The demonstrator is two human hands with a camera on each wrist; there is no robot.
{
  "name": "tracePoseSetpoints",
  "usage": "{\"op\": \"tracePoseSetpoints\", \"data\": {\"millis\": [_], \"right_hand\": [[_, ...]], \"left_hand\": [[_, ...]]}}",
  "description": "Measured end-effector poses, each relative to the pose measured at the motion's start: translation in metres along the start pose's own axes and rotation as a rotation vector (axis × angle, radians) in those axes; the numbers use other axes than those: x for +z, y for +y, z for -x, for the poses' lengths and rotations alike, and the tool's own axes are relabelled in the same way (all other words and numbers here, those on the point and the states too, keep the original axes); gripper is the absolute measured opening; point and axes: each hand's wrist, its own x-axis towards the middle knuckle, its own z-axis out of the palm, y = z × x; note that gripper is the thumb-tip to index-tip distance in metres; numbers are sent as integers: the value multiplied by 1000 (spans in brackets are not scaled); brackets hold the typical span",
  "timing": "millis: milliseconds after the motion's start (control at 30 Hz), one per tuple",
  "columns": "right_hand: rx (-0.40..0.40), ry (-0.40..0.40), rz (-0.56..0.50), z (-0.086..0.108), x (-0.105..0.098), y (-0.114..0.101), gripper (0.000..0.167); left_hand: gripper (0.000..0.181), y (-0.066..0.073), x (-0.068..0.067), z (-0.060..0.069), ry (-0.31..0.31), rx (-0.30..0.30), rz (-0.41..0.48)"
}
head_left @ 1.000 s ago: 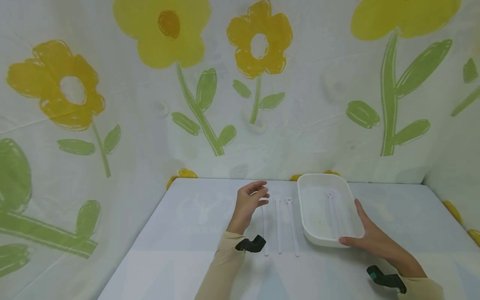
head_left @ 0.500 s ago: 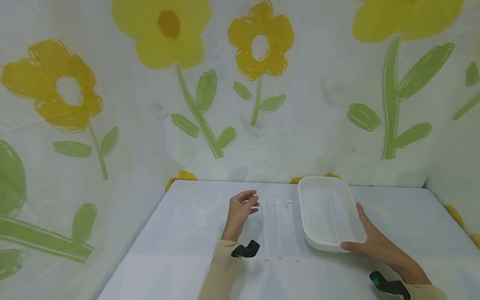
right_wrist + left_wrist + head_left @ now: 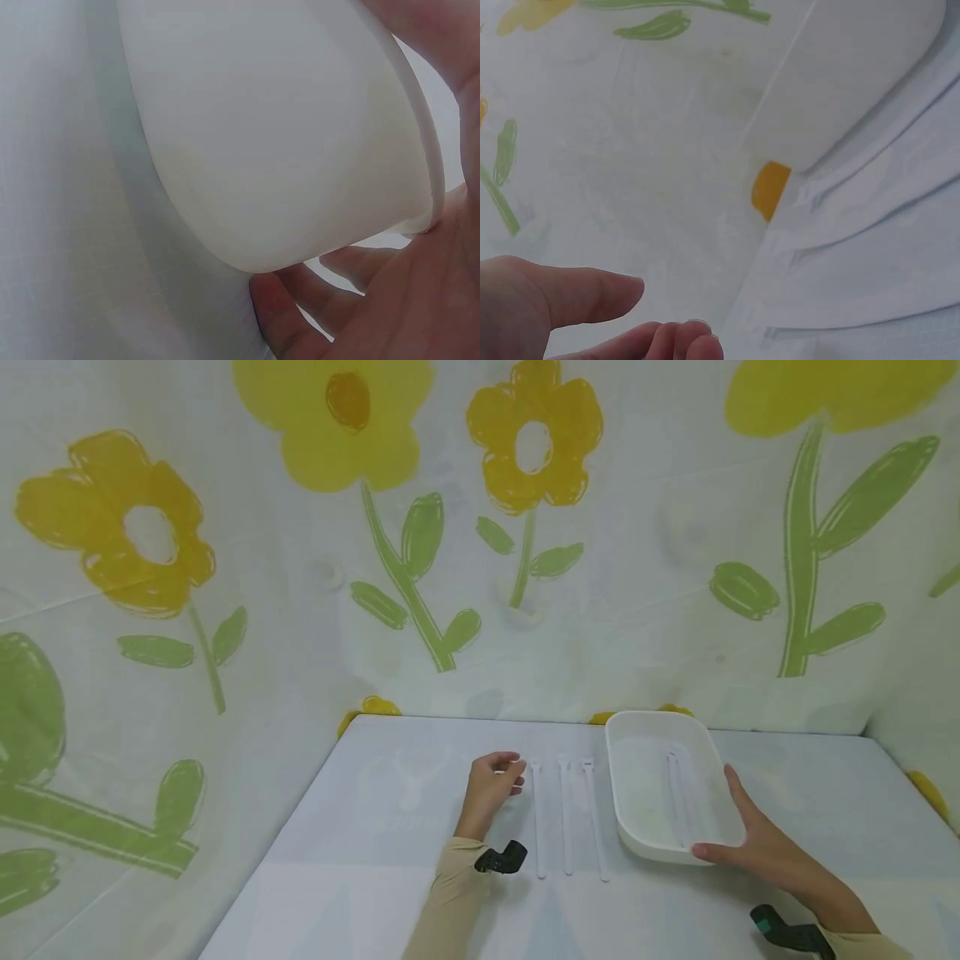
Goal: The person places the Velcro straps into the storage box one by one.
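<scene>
A white rectangular plastic tub [image 3: 626, 814] stands on the right part of the table, with slim pale sticks lying inside it. My right hand [image 3: 776, 852] grips the tub's near right corner. Its thumb lies on the rim, and in the right wrist view the fingers [image 3: 300, 300] reach round the outside wall. Left of the tub, three thin white plastic sticks with small wider heads lie side by side: a left one [image 3: 538, 827], a middle one [image 3: 566, 827] and a right one [image 3: 596, 827]. My left hand [image 3: 487, 789] is beside the left stick's head, fingers loosely bent, holding nothing.
The white table [image 3: 360, 827] has a straight far edge against a hanging cloth [image 3: 637, 568] printed with yellow flowers. More cloth hangs at the left and right sides. A dark wrist camera [image 3: 501, 858] sits on each forearm.
My left hand first moved left and nearer, away from the sticks' heads, then stayed beside the leftmost one. My right hand keeps its grip on the tub. The view shifted slightly.
</scene>
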Motion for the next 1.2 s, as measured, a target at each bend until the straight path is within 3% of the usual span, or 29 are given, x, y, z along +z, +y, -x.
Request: {"op": "tracePoseSetpoints", "data": {"millis": [600, 1000, 1200], "right_hand": [[-16, 8, 8, -2, 0, 1, 136], [36, -20, 20, -2, -1, 2, 139], [-8, 1, 7, -1, 0, 0, 137]], "left_hand": [[27, -9, 2, -1, -34, -5, -124], [30, -12, 7, 4, -26, -3, -194], [32, -10, 11, 6, -46, 5, -215]]}}
